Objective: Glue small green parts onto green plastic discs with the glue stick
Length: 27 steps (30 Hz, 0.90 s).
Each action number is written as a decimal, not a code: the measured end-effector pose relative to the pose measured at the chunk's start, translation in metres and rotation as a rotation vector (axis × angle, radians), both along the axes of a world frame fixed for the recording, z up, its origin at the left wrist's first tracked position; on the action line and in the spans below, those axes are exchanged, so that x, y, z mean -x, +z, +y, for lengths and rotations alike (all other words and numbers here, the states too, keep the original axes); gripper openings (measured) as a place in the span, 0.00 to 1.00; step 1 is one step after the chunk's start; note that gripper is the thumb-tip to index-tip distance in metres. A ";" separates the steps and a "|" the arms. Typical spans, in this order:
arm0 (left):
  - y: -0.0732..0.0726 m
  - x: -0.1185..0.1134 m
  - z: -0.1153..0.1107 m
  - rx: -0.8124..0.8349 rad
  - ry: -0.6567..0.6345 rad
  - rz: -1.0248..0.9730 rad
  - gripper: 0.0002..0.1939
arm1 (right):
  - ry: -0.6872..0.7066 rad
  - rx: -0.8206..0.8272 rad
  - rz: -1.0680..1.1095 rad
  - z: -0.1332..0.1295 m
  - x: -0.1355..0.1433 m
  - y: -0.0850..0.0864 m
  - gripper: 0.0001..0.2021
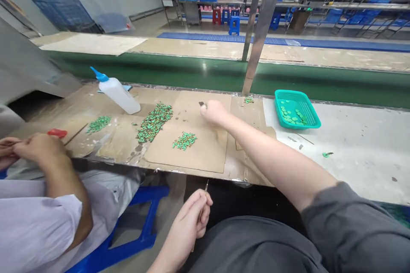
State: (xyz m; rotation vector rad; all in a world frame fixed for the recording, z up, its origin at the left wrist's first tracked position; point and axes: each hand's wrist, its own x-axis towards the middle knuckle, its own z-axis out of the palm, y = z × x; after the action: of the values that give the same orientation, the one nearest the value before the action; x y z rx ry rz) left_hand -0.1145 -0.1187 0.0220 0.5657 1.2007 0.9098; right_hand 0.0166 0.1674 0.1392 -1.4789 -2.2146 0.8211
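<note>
Below the table's front edge, my left hand (195,215) is closed around a thin pointed tool (206,186), its tip upward. Over the cardboard sheet (205,158), my right hand (214,112) is closed on a small dark piece (201,104) that sticks out at its left; I cannot make out what it is. A small pile of green and orange-brown pieces (185,140) lies on the cardboard, nearer to me than my right hand. A larger pile of the same pieces (154,122) lies across the sheet's left edge.
At left stands a white bottle with a blue tip (118,95), beside a scattered green pile (99,124). A co-worker's hands (35,147) are at the far left, near a red object (57,133). A teal basket (296,110) holds green discs at right. A metal post (261,30) rises behind.
</note>
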 end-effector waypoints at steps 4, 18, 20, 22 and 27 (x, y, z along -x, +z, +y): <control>-0.008 -0.019 0.007 0.033 -0.074 -0.061 0.39 | -0.036 -0.022 0.069 -0.079 -0.076 -0.021 0.19; -0.001 -0.046 0.036 0.127 -0.211 -0.152 0.33 | 0.006 -0.289 0.123 -0.198 -0.160 -0.078 0.07; 0.002 -0.049 0.040 0.125 -0.271 -0.167 0.34 | -0.107 -0.343 0.104 -0.207 -0.184 -0.068 0.07; 0.005 -0.056 0.046 0.131 -0.353 -0.188 0.35 | -0.214 -0.391 0.067 -0.217 -0.210 -0.061 0.08; 0.008 -0.103 0.061 0.172 -0.513 -0.259 0.33 | -0.321 -0.426 -0.028 -0.238 -0.257 -0.065 0.08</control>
State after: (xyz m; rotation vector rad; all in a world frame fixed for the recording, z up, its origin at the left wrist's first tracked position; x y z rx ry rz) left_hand -0.0115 -0.0581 0.0299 0.5621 0.8321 0.4218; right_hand 0.2741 -0.0708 0.0742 -1.5671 -1.9367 0.2101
